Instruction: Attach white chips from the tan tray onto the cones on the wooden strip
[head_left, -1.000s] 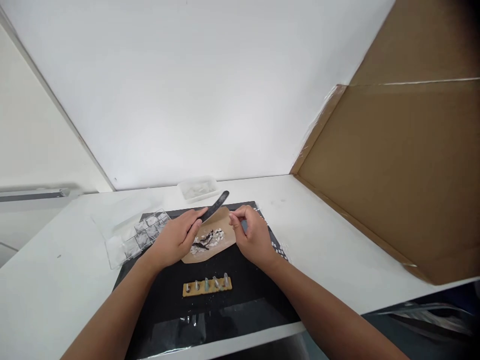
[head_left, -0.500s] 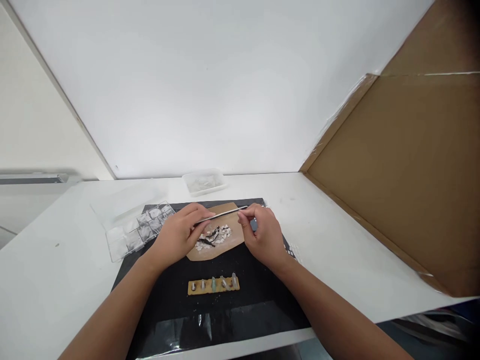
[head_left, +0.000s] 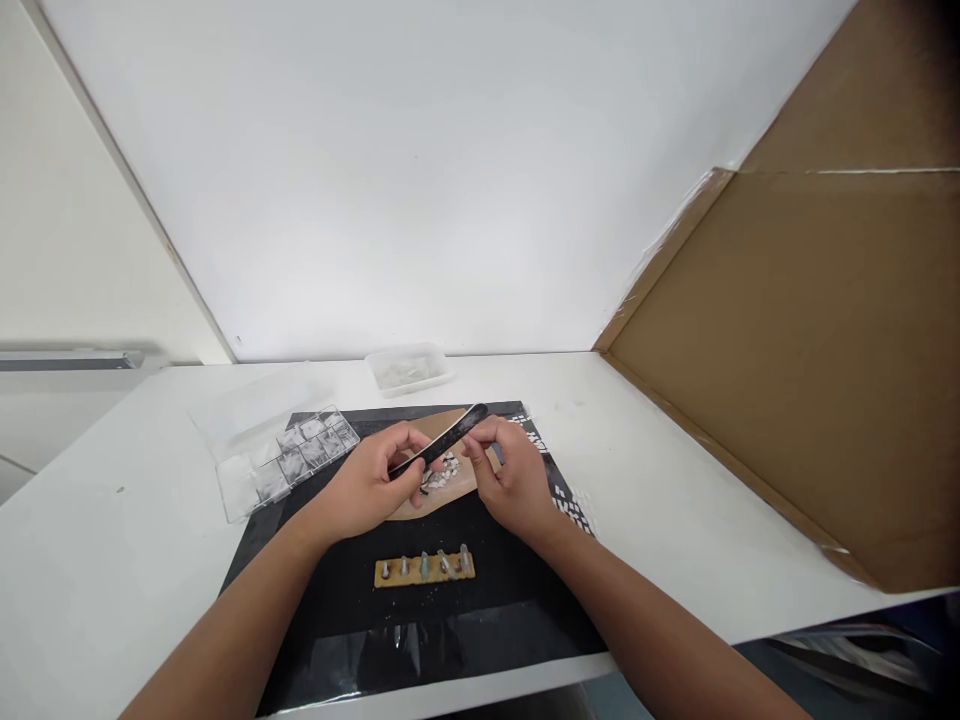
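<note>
My left hand [head_left: 379, 480] is closed on the lower end of a long, thin black strip with a pale edge [head_left: 448, 437], like a nail file, tilted up to the right. Close to the strip's upper end is my right hand [head_left: 510, 472], fingers pinched together; whether it grips anything is too small to tell. Beneath both hands lies a brown paper sheet [head_left: 442, 503] with small white pieces [head_left: 450, 468], partly covered by my left fingers. Nearer to me, a yellowish bar [head_left: 425, 572] carries several upright nail-like tips in a row.
On the left, a clear compartment box [head_left: 289, 460] holds white pieces. A translucent tub [head_left: 410, 370] stands near the wall. A black mat [head_left: 442, 630] covers the table's middle, with small white pieces [head_left: 581, 510] at its right edge. Cardboard [head_left: 787, 350] rises on the right.
The black strip has turned, showing its broad dark face and a steeper tilt. My left hand has shifted right over the paper, and my right fingers have moved slightly left and off the strip's tip.
</note>
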